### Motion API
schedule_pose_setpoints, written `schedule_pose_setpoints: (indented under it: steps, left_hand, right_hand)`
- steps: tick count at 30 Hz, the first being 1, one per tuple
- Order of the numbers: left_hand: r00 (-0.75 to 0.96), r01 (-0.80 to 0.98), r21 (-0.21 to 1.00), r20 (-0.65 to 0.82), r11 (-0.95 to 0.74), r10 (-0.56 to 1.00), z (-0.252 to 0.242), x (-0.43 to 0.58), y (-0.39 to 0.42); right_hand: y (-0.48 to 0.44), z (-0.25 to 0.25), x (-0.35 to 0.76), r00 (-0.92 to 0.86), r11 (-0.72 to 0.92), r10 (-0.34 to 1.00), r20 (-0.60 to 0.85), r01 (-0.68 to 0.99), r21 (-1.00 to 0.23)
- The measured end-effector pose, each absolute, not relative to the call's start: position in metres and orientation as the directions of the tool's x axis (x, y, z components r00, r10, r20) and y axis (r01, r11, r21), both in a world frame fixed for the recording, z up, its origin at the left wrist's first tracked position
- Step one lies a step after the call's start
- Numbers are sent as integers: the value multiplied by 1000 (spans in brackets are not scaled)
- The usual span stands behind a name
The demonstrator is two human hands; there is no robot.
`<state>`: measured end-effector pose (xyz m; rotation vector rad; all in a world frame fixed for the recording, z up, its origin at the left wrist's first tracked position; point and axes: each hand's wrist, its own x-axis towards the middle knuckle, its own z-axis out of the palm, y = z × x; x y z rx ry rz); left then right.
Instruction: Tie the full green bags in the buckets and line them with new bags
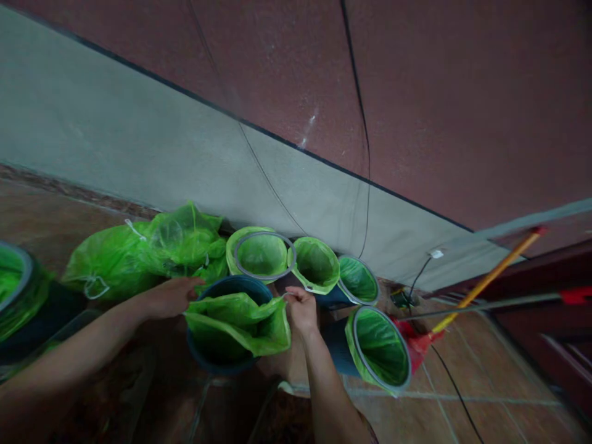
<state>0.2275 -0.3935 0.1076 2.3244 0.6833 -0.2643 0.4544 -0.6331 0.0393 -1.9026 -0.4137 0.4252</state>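
Note:
A dark blue bin [217, 361] stands on the tiled floor in front of me with a loose green plastic bag [235, 324] draped across its mouth. My left hand [171, 297] rests at the bin's left rim, fingers closed on the bag's edge. My right hand [300, 308] pinches the bag's edge at the right rim. Both forearms reach in from below.
Several more bins lined with green bags [261, 254] stand along the grey and maroon wall, one [379, 348] tipped toward me at right. Tied full green bags [139, 250] lie at left. A yellow-handled mop [485, 280] and black cables [456, 388] are at right.

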Motion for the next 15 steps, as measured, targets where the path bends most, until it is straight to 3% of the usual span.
schedule_pose_setpoints:
  steps: [4, 8, 12, 15]
  left_hand:
    - [821, 556, 622, -306, -552, 483, 113, 233, -384]
    - [816, 485, 772, -231, -411, 530, 130, 241, -388]
    - [780, 119, 993, -101, 12, 618, 154, 252, -402]
    - [729, -153, 971, -16, 185, 684, 164, 263, -419]
  right_hand:
    - [-627, 55, 451, 879, -204, 468, -94, 4, -979]
    - [-621, 74, 445, 882, -30, 467, -68, -62, -998]
    - [-616, 97, 432, 838, 118, 545, -41, -125, -985]
    - [-609, 109, 417, 757, 172, 653, -24, -180, -969]
